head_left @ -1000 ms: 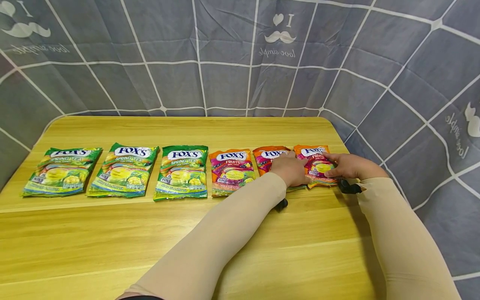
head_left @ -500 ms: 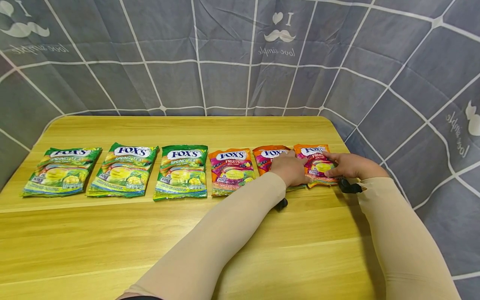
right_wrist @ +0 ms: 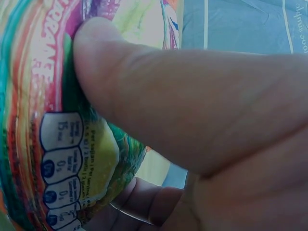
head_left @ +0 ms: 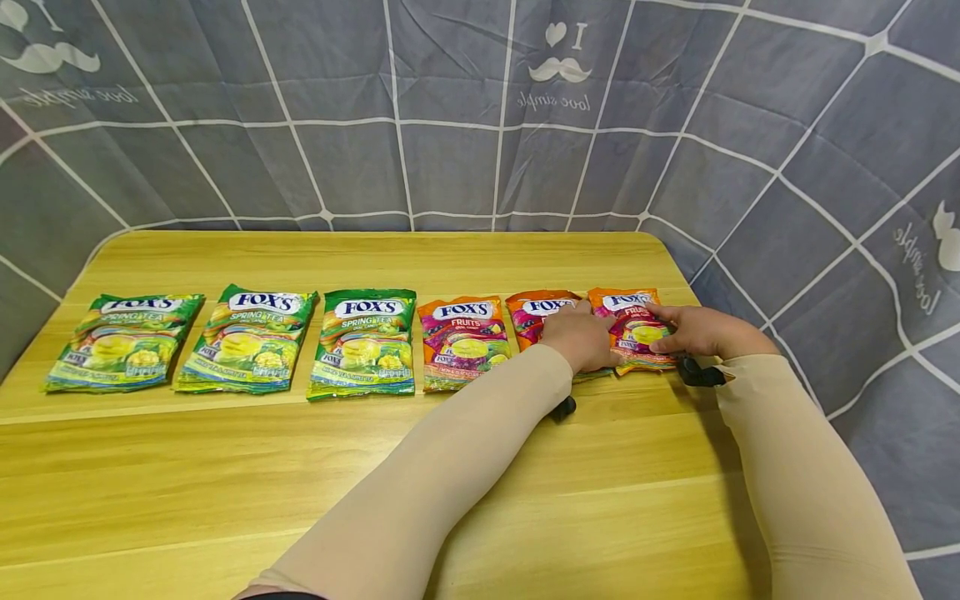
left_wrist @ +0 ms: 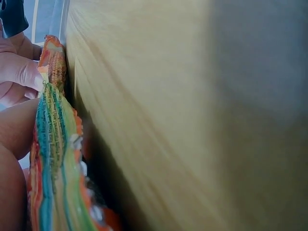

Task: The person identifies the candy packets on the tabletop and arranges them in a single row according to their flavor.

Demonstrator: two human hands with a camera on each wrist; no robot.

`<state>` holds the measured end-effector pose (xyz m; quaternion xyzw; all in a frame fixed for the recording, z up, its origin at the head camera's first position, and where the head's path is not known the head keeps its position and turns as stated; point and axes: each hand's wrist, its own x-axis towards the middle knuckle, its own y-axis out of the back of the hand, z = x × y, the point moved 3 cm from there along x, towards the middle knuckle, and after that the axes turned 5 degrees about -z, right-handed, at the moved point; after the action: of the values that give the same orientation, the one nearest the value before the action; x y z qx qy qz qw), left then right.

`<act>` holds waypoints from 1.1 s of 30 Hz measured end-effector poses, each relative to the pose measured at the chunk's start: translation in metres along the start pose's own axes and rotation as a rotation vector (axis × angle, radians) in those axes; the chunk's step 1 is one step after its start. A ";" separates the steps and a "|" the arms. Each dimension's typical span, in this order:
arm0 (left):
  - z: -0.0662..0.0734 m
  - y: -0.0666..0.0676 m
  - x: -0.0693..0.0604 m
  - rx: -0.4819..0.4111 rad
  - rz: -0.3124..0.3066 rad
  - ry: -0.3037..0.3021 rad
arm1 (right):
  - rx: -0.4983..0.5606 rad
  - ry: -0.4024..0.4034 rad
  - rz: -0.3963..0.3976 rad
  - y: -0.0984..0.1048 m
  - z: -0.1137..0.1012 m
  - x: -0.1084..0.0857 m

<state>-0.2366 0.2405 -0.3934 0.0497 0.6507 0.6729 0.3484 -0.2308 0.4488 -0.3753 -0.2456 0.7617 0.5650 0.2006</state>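
My left hand lies over an orange and purple FOX'S fruit candy bag, holding it and hiding much of its front. Its fingers reach close to the neighbouring bag's left edge. At the row's right end, my right hand grips another orange and purple candy bag. In the right wrist view, the thumb presses on that bag's face, with fingers curled at its side. The left wrist view shows the striped lower edge of a candy bag beside the left hand.
To the left lie a third fruit bag and three green spring tea candy bags, the nearest of them a green bag. All rest on a wooden table. A grey grid-patterned curtain hangs behind and at the sides.
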 end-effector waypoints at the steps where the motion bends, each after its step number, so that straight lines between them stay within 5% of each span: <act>1: 0.000 0.000 0.000 0.001 0.002 -0.001 | 0.001 -0.002 -0.001 0.000 0.000 0.000; 33: 0.000 -0.002 0.002 -0.008 0.005 0.010 | 0.007 0.009 0.010 -0.001 0.001 0.001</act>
<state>-0.2374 0.2413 -0.3961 0.0462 0.6495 0.6766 0.3437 -0.2306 0.4493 -0.3768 -0.2435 0.7657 0.5624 0.1953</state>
